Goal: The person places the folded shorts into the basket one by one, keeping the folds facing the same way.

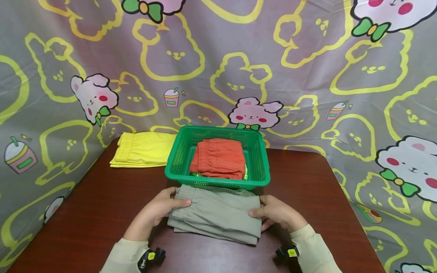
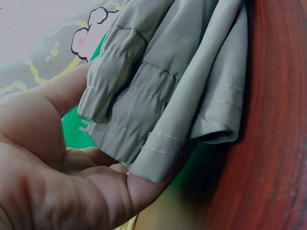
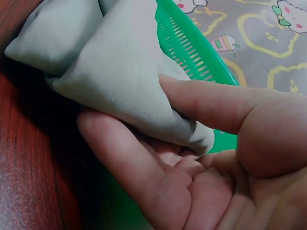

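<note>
A dark reddish-brown wood-grain table (image 1: 307, 189) fills the lower scene, a pale sheen across its near middle and its far corners rounded. Behind it and on both sides hangs a grey fabric backdrop (image 1: 304, 81), slightly rippled, printed with yellow-outlined animals, white rabbits in green bows and pink drink cups.

Near the middle, just in front of a green perforated plastic basket (image 1: 218, 182), are folded grey-green elastic-waist pants (image 1: 218, 214). The left hand (image 1: 165, 206) grips them at the waistband end and the right hand (image 1: 278, 213) at the opposite end, each with thumb above and fingers beneath. Whether the pants touch the table cannot be told.

Inside the basket lies a folded orange-red garment (image 1: 220, 157) over a bright green piece of cloth (image 1: 246, 172). A folded yellow garment (image 1: 146, 149) lies on the table just left of the basket.
</note>
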`<action>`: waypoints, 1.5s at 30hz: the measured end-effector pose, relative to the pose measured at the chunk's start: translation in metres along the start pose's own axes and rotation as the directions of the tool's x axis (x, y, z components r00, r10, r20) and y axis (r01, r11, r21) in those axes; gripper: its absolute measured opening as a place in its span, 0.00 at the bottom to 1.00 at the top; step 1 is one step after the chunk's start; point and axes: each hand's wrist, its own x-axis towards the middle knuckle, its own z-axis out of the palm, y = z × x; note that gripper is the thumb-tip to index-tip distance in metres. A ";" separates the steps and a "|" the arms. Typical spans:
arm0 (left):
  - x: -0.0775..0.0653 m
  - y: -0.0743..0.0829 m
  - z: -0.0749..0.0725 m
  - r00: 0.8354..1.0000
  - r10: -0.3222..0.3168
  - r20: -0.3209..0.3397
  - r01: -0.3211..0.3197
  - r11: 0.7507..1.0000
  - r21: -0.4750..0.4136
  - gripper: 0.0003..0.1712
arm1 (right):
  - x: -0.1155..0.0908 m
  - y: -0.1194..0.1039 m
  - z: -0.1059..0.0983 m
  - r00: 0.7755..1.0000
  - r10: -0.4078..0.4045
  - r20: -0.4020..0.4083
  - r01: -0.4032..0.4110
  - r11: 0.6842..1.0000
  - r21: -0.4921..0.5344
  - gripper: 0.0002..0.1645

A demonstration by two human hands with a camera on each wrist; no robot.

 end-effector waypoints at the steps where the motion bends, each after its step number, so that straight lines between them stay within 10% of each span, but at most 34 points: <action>1: 0.000 0.000 0.000 1.000 0.005 0.018 -0.005 1.000 -0.014 0.42 | 0.000 0.000 0.000 1.000 -0.001 0.002 0.001 1.000 -0.001 0.27; 45: -0.008 0.016 -0.018 0.971 -0.014 0.237 0.042 0.993 -0.111 0.43 | -0.017 -0.019 -0.014 0.995 -0.034 0.091 0.028 0.997 0.066 0.23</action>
